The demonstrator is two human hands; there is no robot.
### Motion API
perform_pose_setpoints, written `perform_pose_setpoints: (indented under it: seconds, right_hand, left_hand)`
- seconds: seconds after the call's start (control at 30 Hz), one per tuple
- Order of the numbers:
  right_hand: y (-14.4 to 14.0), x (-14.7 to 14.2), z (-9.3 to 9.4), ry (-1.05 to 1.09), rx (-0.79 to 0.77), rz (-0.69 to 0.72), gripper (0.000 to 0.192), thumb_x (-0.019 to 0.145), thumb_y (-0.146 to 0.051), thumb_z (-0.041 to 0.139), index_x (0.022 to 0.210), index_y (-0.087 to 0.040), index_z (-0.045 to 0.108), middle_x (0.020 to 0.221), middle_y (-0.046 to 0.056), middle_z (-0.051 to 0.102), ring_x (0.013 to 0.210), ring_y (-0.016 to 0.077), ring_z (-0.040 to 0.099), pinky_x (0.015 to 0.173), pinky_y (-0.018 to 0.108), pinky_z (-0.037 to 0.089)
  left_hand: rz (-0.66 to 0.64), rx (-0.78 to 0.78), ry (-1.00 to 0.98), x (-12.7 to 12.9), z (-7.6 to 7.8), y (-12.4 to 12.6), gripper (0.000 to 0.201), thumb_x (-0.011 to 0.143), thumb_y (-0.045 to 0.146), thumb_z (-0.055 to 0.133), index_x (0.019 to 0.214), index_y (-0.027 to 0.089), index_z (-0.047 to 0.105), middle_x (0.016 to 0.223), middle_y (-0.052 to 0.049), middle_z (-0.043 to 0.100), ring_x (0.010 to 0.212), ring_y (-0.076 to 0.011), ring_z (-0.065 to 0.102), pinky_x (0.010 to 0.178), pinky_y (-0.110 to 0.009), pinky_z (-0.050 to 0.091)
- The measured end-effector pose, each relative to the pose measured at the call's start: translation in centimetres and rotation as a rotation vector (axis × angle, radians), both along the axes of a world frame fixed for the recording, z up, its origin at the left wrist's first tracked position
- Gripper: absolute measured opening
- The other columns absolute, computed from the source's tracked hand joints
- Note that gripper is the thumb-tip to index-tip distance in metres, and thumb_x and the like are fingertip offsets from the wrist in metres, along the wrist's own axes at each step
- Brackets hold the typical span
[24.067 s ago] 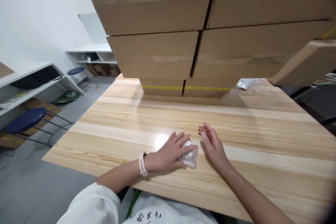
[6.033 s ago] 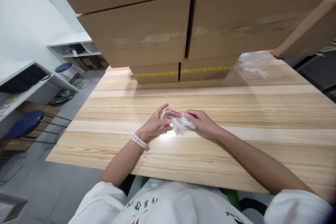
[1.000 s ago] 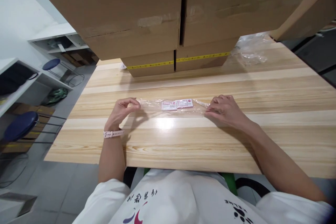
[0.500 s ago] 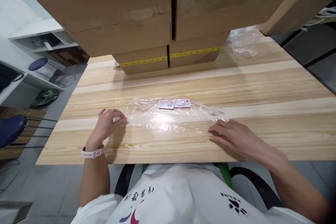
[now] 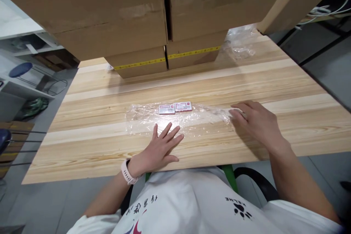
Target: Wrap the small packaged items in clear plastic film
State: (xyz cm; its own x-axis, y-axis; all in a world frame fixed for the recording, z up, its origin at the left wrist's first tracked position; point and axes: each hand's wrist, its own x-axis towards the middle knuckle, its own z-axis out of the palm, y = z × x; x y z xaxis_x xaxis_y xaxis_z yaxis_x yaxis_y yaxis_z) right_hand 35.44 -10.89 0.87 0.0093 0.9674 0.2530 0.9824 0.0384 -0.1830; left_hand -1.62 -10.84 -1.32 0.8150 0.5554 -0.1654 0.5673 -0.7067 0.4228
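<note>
A crinkled sheet of clear plastic film [image 5: 142, 121] lies spread across the wooden table in front of me. Two small flat white packets with red edges, a left packet [image 5: 166, 109] and a right packet [image 5: 183, 106], sit side by side at its upper middle; whether they are under or on the film I cannot tell. My left hand [image 5: 161, 148] is open, palm down with fingers spread, its fingertips on the film's near edge below the packets. At the film's right end, my right hand [image 5: 256, 120] has its fingertips closed on the edge.
Large cardboard boxes [image 5: 109, 14] are stacked at the back of the table [image 5: 82, 146], the lower ones crossed by yellow tape. More crumpled clear plastic [image 5: 241, 42] lies beside them on the right. A blue stool [image 5: 20, 69] and shelves stand at the left.
My left hand has left the film's left end and moved right, now flat with spread fingers near the middle. My right hand has risen slightly, further up the film's right end.
</note>
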Motion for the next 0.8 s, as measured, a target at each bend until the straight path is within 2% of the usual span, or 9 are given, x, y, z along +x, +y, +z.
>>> perform_pose_setpoints:
  seconds: [0.03,0.1,0.2,0.27,0.37,0.5,0.67,0.8]
  right_hand:
    - [0.3,-0.8,0.1,0.036,0.07,0.048,0.033,0.102,-0.036,0.046,0.102,-0.019,0.075,0.104,0.012,0.073,0.099,0.0293,0.065,0.073,0.04,0.051]
    - [1.0,-3.4,0.1,0.148,0.131,0.285,0.031,0.103,-0.032,0.048,0.1,-0.019,0.076,0.103,0.01,0.075,0.097,0.0256,0.065,0.082,0.04,0.052]
    - [2.7,-7.7,-0.6,0.228,0.025,0.696,0.027,0.102,-0.034,0.052,0.111,-0.021,0.075,0.123,0.01,0.071,0.114,0.0257,0.061,0.099,0.043,0.049]
    - [4.2,-9.3,-1.7,0.204,-0.075,0.83,0.034,0.1,-0.042,0.057,0.124,-0.023,0.071,0.144,0.011,0.06,0.131,0.0289,0.052,0.11,0.049,0.042]
    - [6.4,-9.4,-3.5,0.166,-0.175,0.832,0.044,0.099,-0.05,0.057,0.138,-0.031,0.065,0.16,0.008,0.044,0.146,0.0321,0.037,0.117,0.055,0.032]
    - [7.8,-7.7,-4.7,0.188,-0.167,0.722,0.038,0.105,-0.043,0.046,0.137,-0.038,0.066,0.162,0.004,0.042,0.147,0.0313,0.037,0.117,0.056,0.03]
    - [7.1,-8.5,-3.5,0.162,-0.113,0.703,0.038,0.103,-0.044,0.051,0.132,-0.028,0.07,0.159,0.011,0.045,0.147,0.0328,0.037,0.117,0.055,0.031]
    - [8.0,-11.3,-3.0,0.091,-0.131,0.873,0.05,0.096,-0.052,0.063,0.141,-0.031,0.062,0.163,0.009,0.039,0.15,0.0331,0.032,0.119,0.054,0.027]
  left_hand:
    - [-0.003,0.006,-0.001,-0.2,0.0,0.0,0.08,0.097,0.067,0.045,0.164,0.039,0.013,0.172,-0.005,0.018,0.16,-0.0349,0.003,0.12,-0.072,-0.011]
    - [-0.004,0.025,-0.005,-0.3,0.0,0.0,0.079,0.097,0.067,0.045,0.164,0.04,0.012,0.171,-0.005,0.021,0.16,-0.0348,0.003,0.119,-0.072,-0.014]
    - [0.003,0.046,-0.008,-0.3,-0.3,-0.4,0.079,0.097,0.066,0.047,0.163,0.04,0.012,0.17,-0.005,0.026,0.16,-0.0358,0.004,0.117,-0.074,-0.016]
    - [0.014,0.039,-0.008,-0.3,-0.5,-0.9,0.079,0.097,0.065,0.049,0.163,0.041,0.012,0.169,-0.005,0.028,0.16,-0.0365,0.004,0.115,-0.074,-0.019]
    - [0.045,0.011,-0.006,-0.6,-0.7,-1.9,0.079,0.097,0.063,0.052,0.163,0.04,0.015,0.168,-0.005,0.03,0.16,-0.0366,0.004,0.114,-0.073,-0.022]
    - [0.07,0.005,-0.018,-0.9,-0.6,-2.6,0.078,0.096,0.062,0.055,0.163,0.039,0.02,0.166,-0.007,0.035,0.16,-0.0366,0.004,0.115,-0.073,-0.021]
    - [0.062,0.002,-0.022,-0.9,-0.6,-2.6,0.078,0.097,0.059,0.055,0.163,0.039,0.018,0.167,-0.007,0.033,0.16,-0.0373,0.004,0.114,-0.076,-0.018]
    - [0.057,-0.003,-0.016,-0.9,-0.7,-2.6,0.078,0.098,0.057,0.055,0.163,0.039,0.016,0.168,-0.006,0.03,0.159,-0.038,0.001,0.112,-0.079,-0.018]
